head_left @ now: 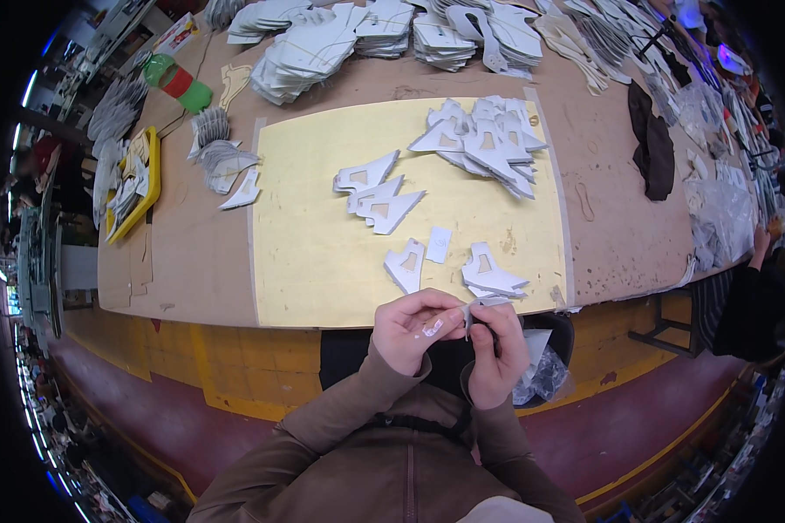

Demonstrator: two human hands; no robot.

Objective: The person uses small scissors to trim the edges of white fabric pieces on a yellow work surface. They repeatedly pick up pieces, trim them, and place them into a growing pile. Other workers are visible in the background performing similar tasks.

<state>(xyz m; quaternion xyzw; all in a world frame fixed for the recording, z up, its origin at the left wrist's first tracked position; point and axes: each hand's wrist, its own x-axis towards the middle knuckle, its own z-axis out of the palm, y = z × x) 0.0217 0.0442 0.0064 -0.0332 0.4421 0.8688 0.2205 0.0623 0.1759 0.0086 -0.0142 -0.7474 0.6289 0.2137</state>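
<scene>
My left hand point(410, 329) and my right hand point(499, 349) meet close to my chest, just below the table's near edge. Between them they pinch a small pale grey cut piece point(478, 307) with a thin light strip point(434, 328) at my left fingertips. On the yellow cutting mat point(323, 253) right above my hands lie one single grey piece point(407, 264), a small white slip point(439, 244) and a short stack of the same pieces point(490, 276). More grey pieces with cut-out windows lie mid-mat point(377, 193) and in a heap at the mat's far right point(484, 144).
Tall stacks of pale cut pieces point(323, 44) line the far side of the brown table point(192, 261). A yellow tray point(135, 187) sits at the left, a green and red object point(179, 83) beyond it. A dark cloth point(654, 148) lies right. Another person's hand point(761, 244) shows at the right edge.
</scene>
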